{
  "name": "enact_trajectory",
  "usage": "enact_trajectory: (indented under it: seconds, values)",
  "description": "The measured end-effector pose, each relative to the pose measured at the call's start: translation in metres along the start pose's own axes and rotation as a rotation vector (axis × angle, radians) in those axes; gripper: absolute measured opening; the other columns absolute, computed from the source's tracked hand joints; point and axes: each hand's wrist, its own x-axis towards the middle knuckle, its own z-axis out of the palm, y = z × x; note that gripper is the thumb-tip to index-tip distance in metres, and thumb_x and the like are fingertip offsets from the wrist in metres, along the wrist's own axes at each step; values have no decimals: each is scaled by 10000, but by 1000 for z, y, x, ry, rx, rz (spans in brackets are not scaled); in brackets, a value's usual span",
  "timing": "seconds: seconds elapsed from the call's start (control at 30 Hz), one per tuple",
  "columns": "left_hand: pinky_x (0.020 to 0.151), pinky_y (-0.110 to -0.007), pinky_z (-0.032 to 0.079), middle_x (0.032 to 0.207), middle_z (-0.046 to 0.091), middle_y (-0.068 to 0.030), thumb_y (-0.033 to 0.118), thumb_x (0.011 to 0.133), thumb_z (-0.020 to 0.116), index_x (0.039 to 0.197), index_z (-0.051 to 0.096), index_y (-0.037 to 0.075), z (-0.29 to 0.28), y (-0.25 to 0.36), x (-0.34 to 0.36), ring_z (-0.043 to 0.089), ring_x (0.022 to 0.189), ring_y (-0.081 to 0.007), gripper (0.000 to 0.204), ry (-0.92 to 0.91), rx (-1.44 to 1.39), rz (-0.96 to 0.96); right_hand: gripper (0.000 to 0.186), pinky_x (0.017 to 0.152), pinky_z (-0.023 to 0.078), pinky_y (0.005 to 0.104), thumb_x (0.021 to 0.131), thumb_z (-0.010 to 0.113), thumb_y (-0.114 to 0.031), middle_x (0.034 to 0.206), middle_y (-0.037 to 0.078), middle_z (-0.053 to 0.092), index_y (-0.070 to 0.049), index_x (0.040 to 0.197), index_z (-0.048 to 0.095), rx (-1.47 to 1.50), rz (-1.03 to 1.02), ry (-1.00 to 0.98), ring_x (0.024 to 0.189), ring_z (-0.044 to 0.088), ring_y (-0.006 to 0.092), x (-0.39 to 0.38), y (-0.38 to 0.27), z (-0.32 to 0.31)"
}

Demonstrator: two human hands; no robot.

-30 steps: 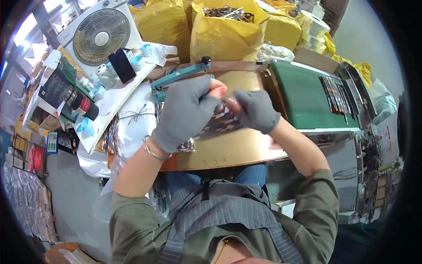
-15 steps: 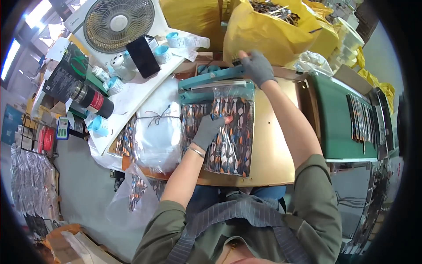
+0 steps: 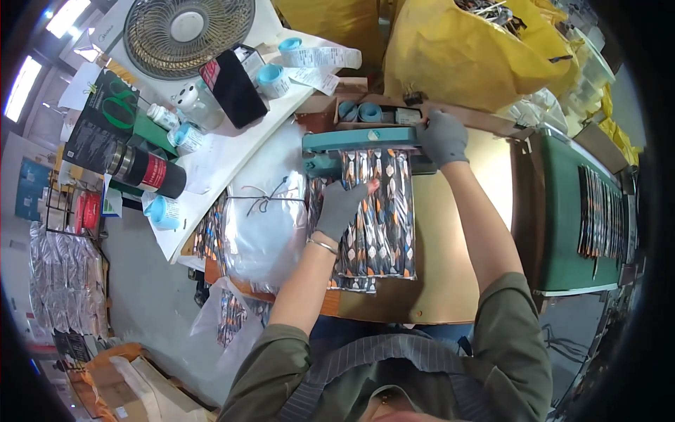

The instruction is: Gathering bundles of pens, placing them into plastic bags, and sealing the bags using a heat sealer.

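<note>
A teal hand sealer (image 3: pixel 365 138) lies across the work board, its long arm down over the far end of a clear bag of patterned packets (image 3: pixel 383 232). My right hand (image 3: pixel 446 138), in a grey glove, is closed around the right end of that arm. My left hand (image 3: pixel 341 209), also gloved, grips the bag near its left side. Its bare thumb tip lies on top, and its other fingers are partly hidden. More dark patterned packets show beneath the bag. To the left lies a stack of clear plastic bags (image 3: pixel 264 235) tied with dark cord.
A white side table (image 3: pixel 211 179) holds a fan (image 3: pixel 188 28), a phone (image 3: pixel 235 88), a black flask (image 3: pixel 151 169) and blue label rolls (image 3: pixel 273 79). A large yellow sack (image 3: pixel 457 63) stands behind the sealer. On the right is a green surface (image 3: pixel 562 211) bearing a row of packets (image 3: pixel 601 214).
The sealer arm has come down from its tilted position under my right hand. The bag now reaches farther into the sealer, with my left hand still on it. The whole view has shifted slightly.
</note>
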Motion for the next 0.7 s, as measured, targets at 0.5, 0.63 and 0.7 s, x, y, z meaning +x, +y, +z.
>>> enact_trajectory:
  seconds: [0.5, 0.63, 0.7]
  values:
    - [881, -411, 445, 1085, 570, -260, 238, 766, 650, 1186, 498, -60, -39, -51, -68, 551, 1041, -370, 537, 407, 861, 189, 651, 868, 439, 383, 699, 740, -491, 1093, 151, 611, 0, 1092, 571, 1026, 168, -163, 953, 589, 241, -123, 12, 21]
    - [891, -344, 442, 1154, 571, -201, 216, 882, 547, 1253, 477, -17, -84, -80, -86, 563, 1032, -261, 443, 78, 173, -218, 471, 654, 483, 268, 746, 745, -303, 869, 73, 633, 22, 1039, 572, 1178, 396, -785, 708, 592, 121, -240, -49, -2]
    - [906, -334, 430, 1155, 568, -170, 170, 903, 523, 1341, 407, 17, -66, 25, -148, 539, 1071, -243, 478, -137, 271, -392, 488, 761, 523, 317, 784, 687, -231, 1011, 102, 624, -1, 1178, 515, 1773, 282, -879, 851, 621, 170, -270, -42, -12]
